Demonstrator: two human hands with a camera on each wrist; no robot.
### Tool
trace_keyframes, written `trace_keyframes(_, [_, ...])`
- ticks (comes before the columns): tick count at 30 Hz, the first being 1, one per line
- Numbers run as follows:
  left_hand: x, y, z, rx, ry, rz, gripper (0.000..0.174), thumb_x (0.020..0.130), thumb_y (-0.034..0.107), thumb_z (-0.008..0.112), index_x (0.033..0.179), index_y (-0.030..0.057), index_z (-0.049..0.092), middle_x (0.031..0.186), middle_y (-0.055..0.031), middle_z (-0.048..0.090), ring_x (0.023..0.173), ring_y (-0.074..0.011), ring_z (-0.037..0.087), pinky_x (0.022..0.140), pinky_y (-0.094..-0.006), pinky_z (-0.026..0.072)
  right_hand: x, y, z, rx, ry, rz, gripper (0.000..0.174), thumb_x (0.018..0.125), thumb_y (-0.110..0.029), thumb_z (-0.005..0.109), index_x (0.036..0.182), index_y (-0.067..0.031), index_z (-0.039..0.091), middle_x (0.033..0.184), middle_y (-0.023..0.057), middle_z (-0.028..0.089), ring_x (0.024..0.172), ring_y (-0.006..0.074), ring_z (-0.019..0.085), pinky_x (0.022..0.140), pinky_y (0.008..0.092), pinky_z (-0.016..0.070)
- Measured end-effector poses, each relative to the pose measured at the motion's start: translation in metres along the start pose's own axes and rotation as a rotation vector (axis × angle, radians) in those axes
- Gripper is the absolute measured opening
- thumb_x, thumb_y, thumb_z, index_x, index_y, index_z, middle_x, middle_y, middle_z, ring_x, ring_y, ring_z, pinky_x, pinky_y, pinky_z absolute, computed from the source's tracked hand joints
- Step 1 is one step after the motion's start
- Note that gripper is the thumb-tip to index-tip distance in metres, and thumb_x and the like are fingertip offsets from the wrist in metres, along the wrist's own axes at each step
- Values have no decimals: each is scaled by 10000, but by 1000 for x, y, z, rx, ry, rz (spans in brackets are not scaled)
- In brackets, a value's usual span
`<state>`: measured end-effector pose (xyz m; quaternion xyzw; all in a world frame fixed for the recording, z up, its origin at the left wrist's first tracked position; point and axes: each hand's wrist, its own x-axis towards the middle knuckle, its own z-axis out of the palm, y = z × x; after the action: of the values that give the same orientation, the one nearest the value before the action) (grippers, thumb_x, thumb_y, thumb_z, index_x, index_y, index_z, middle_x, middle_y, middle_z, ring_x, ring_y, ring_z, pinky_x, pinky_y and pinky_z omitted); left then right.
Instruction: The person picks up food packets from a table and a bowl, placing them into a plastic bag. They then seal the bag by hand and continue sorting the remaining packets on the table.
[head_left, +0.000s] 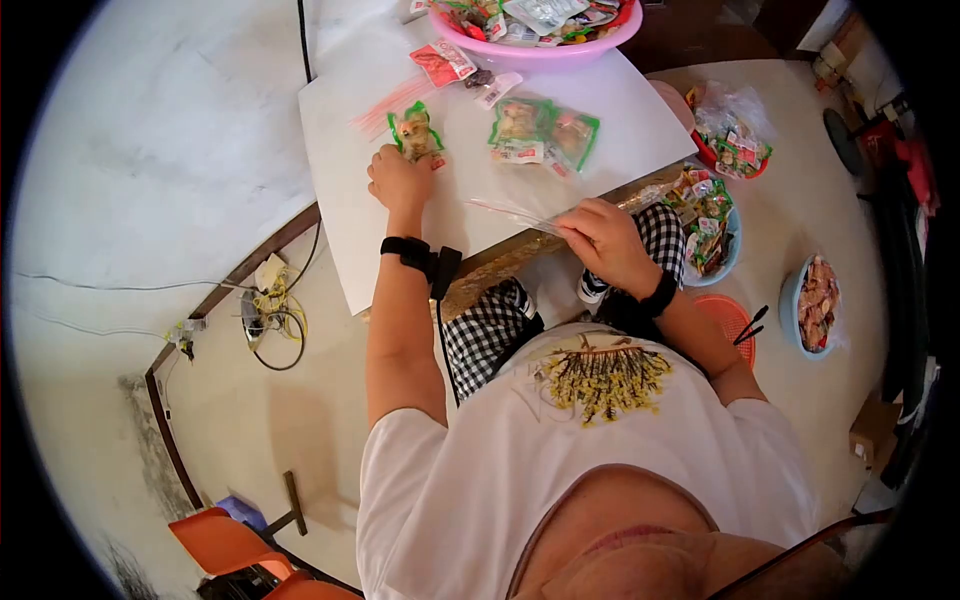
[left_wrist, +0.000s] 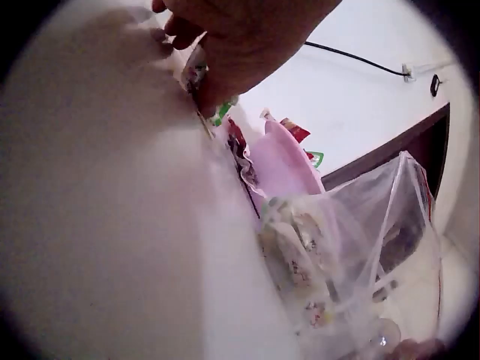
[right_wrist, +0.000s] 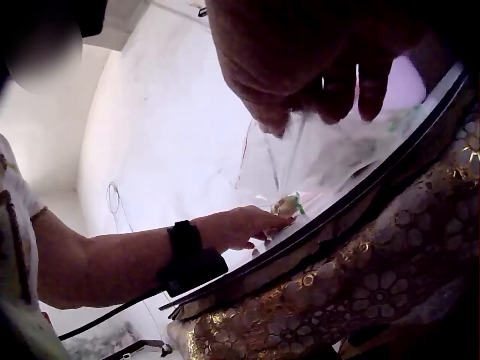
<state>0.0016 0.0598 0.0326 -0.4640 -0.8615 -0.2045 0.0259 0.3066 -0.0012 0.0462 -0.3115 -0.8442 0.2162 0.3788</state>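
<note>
Holding 1 packet (head_left: 414, 132) (left hand (head_left: 402, 182)), 1 bag (head_left: 532, 190) (right hand (head_left: 610, 243)).

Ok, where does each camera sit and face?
Head: on the head, facing forward-down at the white tabletop; shows left hand, right hand, torso.
Left wrist: on that wrist, looking past the left hand toward the round pink plastic basin.
Right wrist: on that wrist, looking past the right hand toward the left hand and forearm.
Head and left wrist share the basin.

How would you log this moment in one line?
left hand: grips green-edged clear plastic packet; right hand: pinches clear plastic bag; pink round plastic basin: holds sachets
</note>
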Motion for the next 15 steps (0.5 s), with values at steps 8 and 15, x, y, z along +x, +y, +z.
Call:
trace_keyframes(8, [-25,-34,-6,-1181,-211,-129,225,863,68,597,1080,12,578,828,-56,637,634,-132,599,479,-249,434,5,-9,-10,50,92,56,70,838,-108,636,865,-44,644,738,120,559,682,306,560,593,390,445])
trace_keyframes(15, [-111,-60,-97,-1413,-512,-324,220,912,34,542,1123,-17,581,853,-67,657,561,-95,566,432,-195,434,8,-15,-12,100,192,95,51,844,-87,631,868,-43,639,729,110,553,672,291,560,583,374,442])
